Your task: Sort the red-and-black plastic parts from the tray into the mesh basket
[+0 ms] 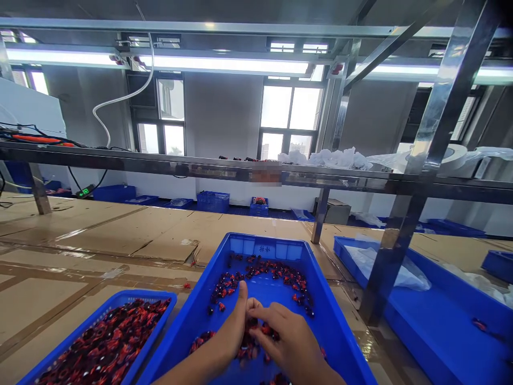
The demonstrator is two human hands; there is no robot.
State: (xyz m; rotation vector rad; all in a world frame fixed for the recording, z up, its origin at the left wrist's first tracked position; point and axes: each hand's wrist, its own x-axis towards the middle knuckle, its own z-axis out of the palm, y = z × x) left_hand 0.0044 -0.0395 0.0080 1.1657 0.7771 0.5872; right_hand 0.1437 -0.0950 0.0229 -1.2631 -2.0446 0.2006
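Observation:
A deep blue tray (344, 334) sits in front of me, with small red-and-black parts (286, 271) scattered along its far end and sides. My left hand (234, 329) is over the near half of the tray, its thumb pointing up and its other fingers curled. Close against it, my right hand (294, 337) has thumb and forefinger bent inward in a pinch. Between the two hands a small red-and-black part (252, 323) shows, partly covered by fingers. More of these parts lie beneath my hands. Their exact kind is too small to make out.
Left of the tray, a blue basket (173, 300) is heaped with similar parts. On the right stands a large blue tray (436, 326) with a plastic bag (404, 270) in it. A metal post (395, 251) and shelf rail (200, 167) frame the cardboard-covered bench (152, 232).

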